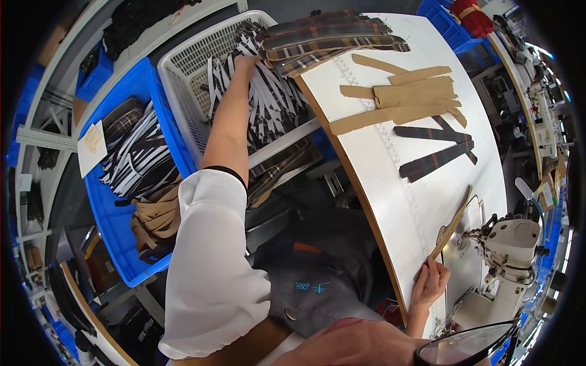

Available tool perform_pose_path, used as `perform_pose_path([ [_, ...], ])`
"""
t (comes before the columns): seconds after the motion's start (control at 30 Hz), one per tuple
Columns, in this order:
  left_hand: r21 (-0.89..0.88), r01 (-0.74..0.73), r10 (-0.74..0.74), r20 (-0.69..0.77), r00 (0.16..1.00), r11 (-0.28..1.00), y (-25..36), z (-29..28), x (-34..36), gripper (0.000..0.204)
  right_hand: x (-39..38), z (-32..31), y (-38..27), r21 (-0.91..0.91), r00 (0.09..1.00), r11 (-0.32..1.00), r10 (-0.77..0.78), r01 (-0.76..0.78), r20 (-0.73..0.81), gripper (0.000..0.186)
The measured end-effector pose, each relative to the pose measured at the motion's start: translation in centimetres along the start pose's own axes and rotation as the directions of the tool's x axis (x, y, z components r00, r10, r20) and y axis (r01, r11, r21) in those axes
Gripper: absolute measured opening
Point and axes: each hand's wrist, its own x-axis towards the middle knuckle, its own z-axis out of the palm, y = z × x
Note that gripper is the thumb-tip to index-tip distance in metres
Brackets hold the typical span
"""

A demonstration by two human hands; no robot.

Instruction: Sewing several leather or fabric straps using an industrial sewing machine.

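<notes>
My left arm stretches out to the white plastic basket (174, 67), which holds many black-and-white fabric strips (268, 110). There my left hand (246, 64) touches the strips beside the end of a plaid fabric stack (329, 39). Its fingers are mostly hidden, so I cannot make out whether it grips anything. At the table's near right, my right hand (432, 282) pinches the lower end of a narrow tan fabric strip (452, 226). The strip runs up beside the sewing machine (510, 244) and lies over the table.
On the white table (366, 152) lie tan fabric pieces (415, 94) and dark plaid strips (436, 157). A blue crate (113, 226) with striped and brown strips stands left of the basket. Another blue crate (448, 30) with a red bundle sits at the far right.
</notes>
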Motion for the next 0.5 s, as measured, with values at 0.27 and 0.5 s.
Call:
perform_pose_path([
  [0.27, -0.286, -0.093, 0.128, 0.104, 0.986, 0.954, -0.7, -3.2, 6.7, 0.03, 0.4, 0.8, 0.0, 0.041, 0.999, 0.998, -0.039, 0.04, -0.017, 0.022],
  [0.5, -0.471, -0.043, 0.09, 0.077, 0.993, 0.881, 2.4, -4.4, -4.5, 0.026, -0.4, 0.1, 0.1, 0.046, 0.995, 0.994, 0.097, -0.098, 0.029, 0.025],
])
